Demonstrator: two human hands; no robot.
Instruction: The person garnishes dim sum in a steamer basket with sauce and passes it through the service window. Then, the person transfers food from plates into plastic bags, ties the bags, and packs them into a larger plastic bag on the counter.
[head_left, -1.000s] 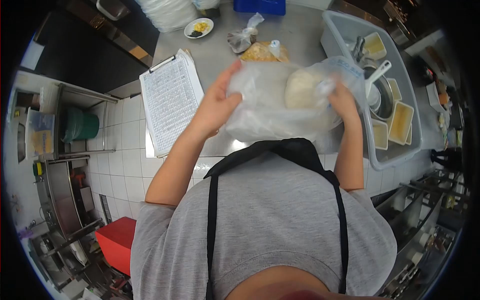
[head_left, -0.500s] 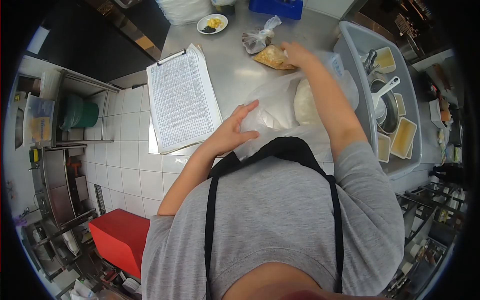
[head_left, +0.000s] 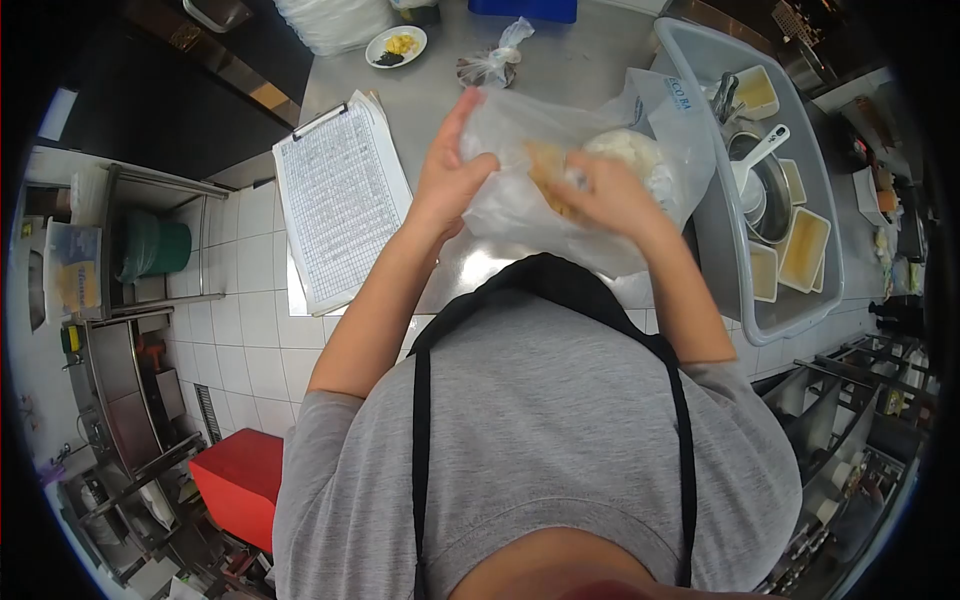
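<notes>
A large translucent plastic bag with blue print is spread over the steel table in front of me. My left hand is at its left edge, thumb and fingers apart with the film between them. My right hand, smeared by motion, grips a small clear bag of yellowish-brown food at the big bag, partly behind its film. A rounded white bundle lies in the big bag's right part; its contents cannot be made out. Beyond stands a knotted bag with dark contents.
To the left lies a clipboard with a gridded sheet. A white plate holds yellow and dark food. At right, a grey tub contains a pot, a white-handled utensil and several containers. A blue bin sits at the back.
My right hand has brought the small food bag from the table back towards me to the big bag. My left hand has moved up and away from me, raising the bag's left edge.
</notes>
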